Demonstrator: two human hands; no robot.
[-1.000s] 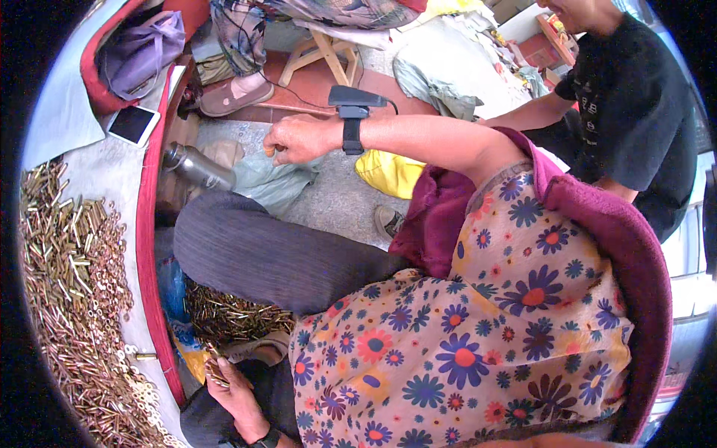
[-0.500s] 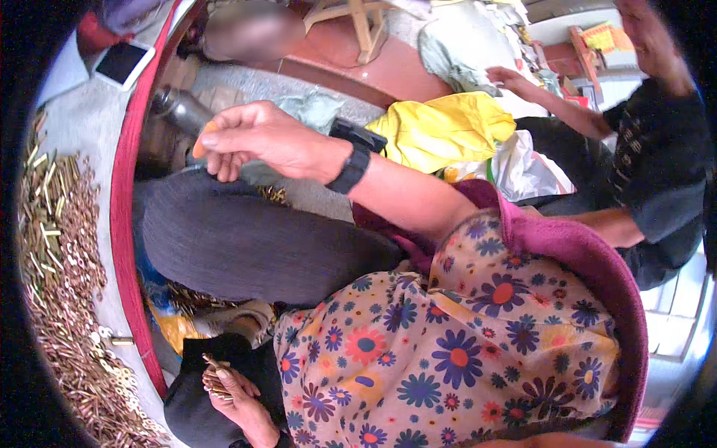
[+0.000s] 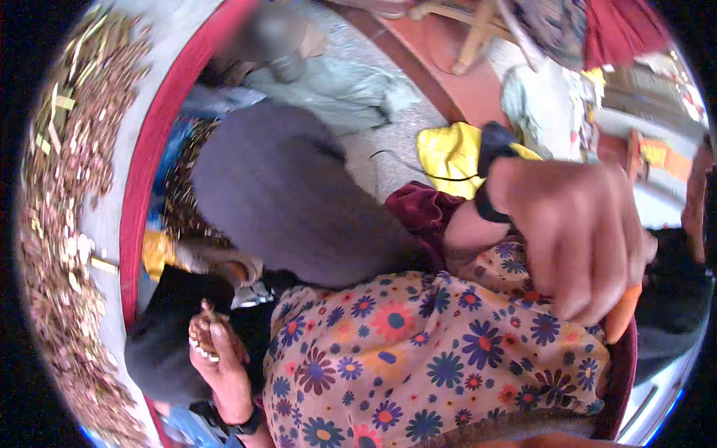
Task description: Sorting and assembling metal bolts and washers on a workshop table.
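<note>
Head view: the right hand [image 3: 571, 235], curled and motion-blurred, is raised before the beige flower-printed cloth garment [image 3: 448, 358]; whether it grips anything, I cannot tell. The left hand [image 3: 222, 358] is clamped on slim gold-brown metal pieces [image 3: 202, 349], partly finger-hidden. A blurred gold-brown metal heap [image 3: 63, 246], cut off leftward, covers the pale grey, red-edged table [image 3: 110, 224]. Crumpled yellow fabric [image 3: 447, 153] lies on speckled grey floor [image 3: 362, 168].
</note>
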